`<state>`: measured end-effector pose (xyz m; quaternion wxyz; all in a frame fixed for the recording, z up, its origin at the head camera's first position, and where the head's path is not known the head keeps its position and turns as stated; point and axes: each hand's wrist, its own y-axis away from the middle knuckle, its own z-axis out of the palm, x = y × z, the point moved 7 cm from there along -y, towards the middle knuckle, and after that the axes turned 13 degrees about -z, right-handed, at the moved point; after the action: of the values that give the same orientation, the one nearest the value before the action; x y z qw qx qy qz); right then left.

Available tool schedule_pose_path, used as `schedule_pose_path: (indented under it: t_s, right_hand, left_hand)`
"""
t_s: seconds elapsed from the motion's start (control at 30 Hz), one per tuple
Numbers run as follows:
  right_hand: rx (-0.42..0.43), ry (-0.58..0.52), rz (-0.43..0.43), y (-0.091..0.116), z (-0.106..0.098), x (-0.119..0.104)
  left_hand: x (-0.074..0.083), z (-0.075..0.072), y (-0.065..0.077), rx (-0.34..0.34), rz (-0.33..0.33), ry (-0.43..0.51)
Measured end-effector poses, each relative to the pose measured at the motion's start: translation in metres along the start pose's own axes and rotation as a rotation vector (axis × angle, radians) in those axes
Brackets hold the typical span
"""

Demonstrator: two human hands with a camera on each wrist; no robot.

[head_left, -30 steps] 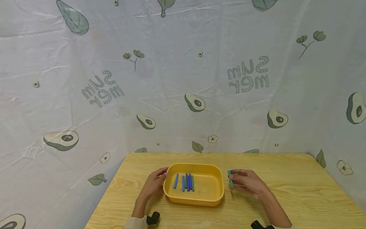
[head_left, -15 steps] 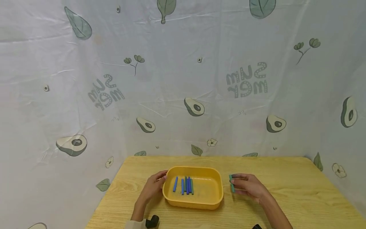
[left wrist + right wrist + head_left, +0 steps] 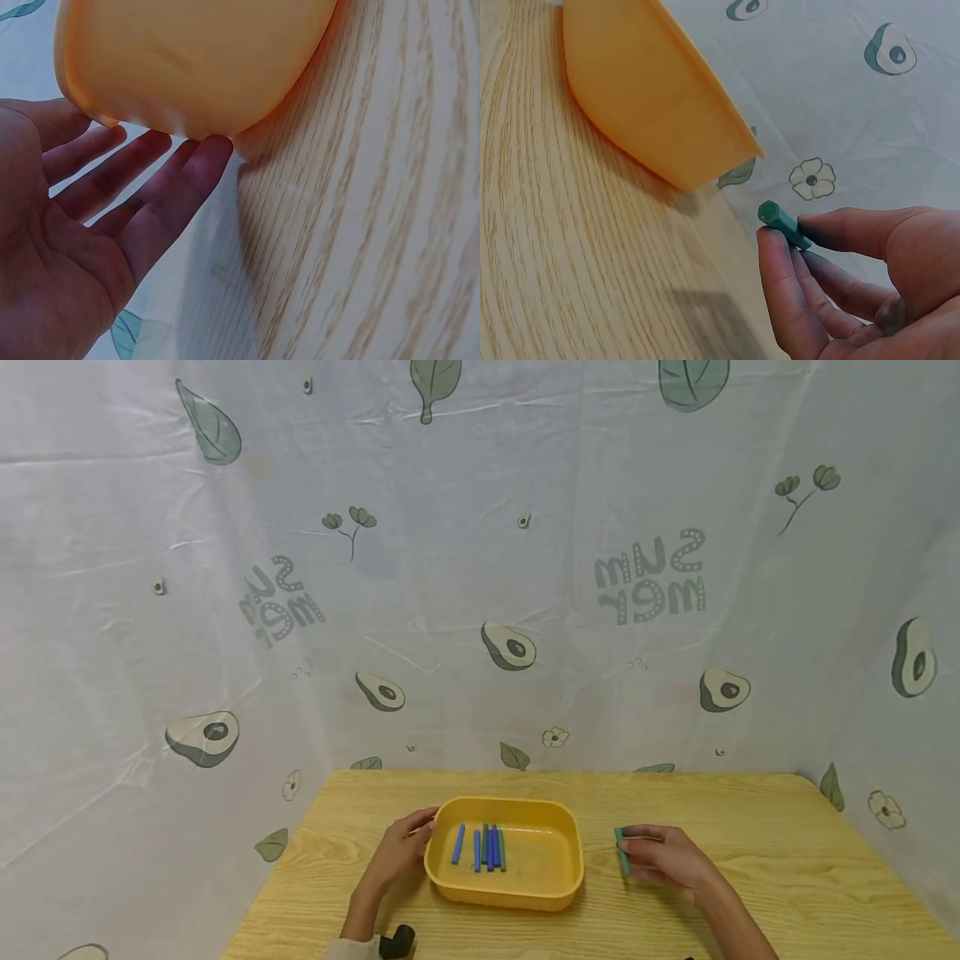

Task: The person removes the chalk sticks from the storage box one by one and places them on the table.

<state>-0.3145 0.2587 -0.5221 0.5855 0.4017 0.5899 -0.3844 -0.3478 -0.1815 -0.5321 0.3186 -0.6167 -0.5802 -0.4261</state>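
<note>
At its left end, a yellow plastic tray (image 3: pixel 525 897) is held by my left hand (image 3: pixel 401 852), thumb at the rim and fingers against the outer wall (image 3: pixel 195 60). Several blue and dark green crayons (image 3: pixel 491 847) lie side by side inside it, towards the left. To the right of the tray, my right hand (image 3: pixel 667 860) pinches a green hexagonal crayon (image 3: pixel 781 223) between thumb and fingertips, above the table. Dark smudges mark those fingertips. The inside of the tray is hidden in both wrist views.
A wood-grain table (image 3: pixel 780 860) carries everything. Behind and beside it hangs a pale sheet (image 3: pixel 450 568) printed with avocados and leaves. Bluish smears mark the tray's floor around the crayons.
My right hand has moved a little to the right with the green crayon, away from the tray. The head view has tilted slightly upward. My left hand stays at the tray.
</note>
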Motion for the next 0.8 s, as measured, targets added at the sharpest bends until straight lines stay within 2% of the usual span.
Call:
schedule_pose_path:
  t_s: [0.33, 0.53, 0.8]
  right_hand:
    - [0.027, 0.034, 0.037, 0.002, -0.007, 0.019]
    - [0.040, 0.035, 0.039, 0.004, -0.008, 0.024]
    - [0.059, 0.072, 0.049, 0.007, -0.009, 0.022]
  left_hand:
    - [-0.006, 0.005, 0.009, -0.037, -0.036, 0.070]
    - [-0.002, 0.005, 0.013, -0.019, -0.010, 0.042]
    - [-0.001, 0.004, 0.015, -0.005, -0.025, 0.031]
